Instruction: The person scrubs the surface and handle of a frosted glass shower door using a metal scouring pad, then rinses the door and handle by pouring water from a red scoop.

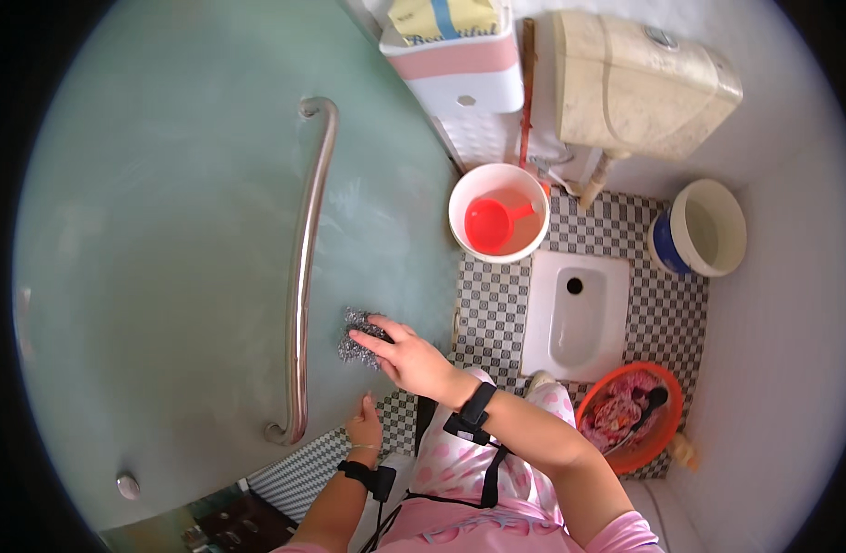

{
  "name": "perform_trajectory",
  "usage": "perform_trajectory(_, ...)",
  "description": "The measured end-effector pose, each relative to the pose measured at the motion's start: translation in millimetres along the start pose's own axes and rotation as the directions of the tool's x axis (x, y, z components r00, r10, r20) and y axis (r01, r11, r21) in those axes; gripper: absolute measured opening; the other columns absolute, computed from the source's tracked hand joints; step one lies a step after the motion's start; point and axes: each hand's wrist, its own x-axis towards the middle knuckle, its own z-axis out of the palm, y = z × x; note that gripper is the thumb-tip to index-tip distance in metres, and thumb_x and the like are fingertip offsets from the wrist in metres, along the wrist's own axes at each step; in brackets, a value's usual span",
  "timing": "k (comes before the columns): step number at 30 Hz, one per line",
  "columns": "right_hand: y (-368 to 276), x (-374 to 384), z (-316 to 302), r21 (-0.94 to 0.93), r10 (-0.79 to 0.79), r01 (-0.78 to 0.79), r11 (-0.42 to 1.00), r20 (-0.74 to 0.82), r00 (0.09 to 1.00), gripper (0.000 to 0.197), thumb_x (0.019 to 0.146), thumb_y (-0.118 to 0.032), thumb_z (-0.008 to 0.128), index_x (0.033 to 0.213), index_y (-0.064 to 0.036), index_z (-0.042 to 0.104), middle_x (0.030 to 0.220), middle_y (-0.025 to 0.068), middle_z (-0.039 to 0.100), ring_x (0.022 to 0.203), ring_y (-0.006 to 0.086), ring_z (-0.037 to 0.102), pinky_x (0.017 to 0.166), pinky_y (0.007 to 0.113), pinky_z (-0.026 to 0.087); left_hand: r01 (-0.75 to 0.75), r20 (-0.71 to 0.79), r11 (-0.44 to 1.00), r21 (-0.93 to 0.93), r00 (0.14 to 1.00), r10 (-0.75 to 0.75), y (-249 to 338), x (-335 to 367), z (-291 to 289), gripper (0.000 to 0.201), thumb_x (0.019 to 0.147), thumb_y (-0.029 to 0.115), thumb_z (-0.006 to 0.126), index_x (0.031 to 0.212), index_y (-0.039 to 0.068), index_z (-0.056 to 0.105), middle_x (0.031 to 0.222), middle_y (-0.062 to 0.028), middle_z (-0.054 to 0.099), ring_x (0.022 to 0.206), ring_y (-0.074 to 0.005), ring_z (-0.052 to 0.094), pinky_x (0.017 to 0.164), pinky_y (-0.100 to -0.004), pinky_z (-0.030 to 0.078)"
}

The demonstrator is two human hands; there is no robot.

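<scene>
My right hand (416,362) presses a grey steel wool scourer (357,338) against the frosted green glass door (193,258), to the right of its long metal handle (303,267). Its fingers lie over the scourer and partly cover it. Below it, my left hand (365,426) is at the door's near edge, thumb pointing up along the glass. The other left fingers are mostly hidden, seemingly curled round that edge. Both wrists wear black bands.
A squat toilet (575,313) is set in the checkered floor. Around it stand a white bucket with a red dipper (489,226), a second bucket (709,228) and an orange basin of laundry (630,415). A cistern (640,83) and a pink-and-white bin (455,69) are beyond.
</scene>
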Motion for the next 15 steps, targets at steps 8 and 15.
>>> perform_trajectory(8,35,14,40,-0.294,-0.272,0.285,0.912,0.084,0.959,0.059,0.081,-0.015,0.067,0.137,-0.0213,0.049,0.149,0.0181,0.032,0.125,0.0395,0.044,0.1,0.047,0.044,-0.303,-0.321,0.927,-0.223,0.92,0.224,-20,4,44,0.039,0.101,0.023,0.043,0.105,-0.011,0.062,0.093,-0.0158,0.068,0.083,-0.0226,0.064,0.08,-0.0343,0.051)
perform_trajectory(15,148,77,30,-0.52,-0.447,0.26,0.814,-0.274,0.852,0.056,0.088,-0.019,0.06,0.14,-0.0089,0.043,0.146,0.02,0.036,0.133,0.0468,0.029,0.111,0.056,0.024,-0.588,-0.682,0.804,-0.091,0.625,0.379,-54,47,95,0.05,0.101,0.036,0.042,0.081,-0.006,0.059,0.072,-0.0084,0.06,0.064,-0.0161,0.054,0.059,-0.03,0.044)
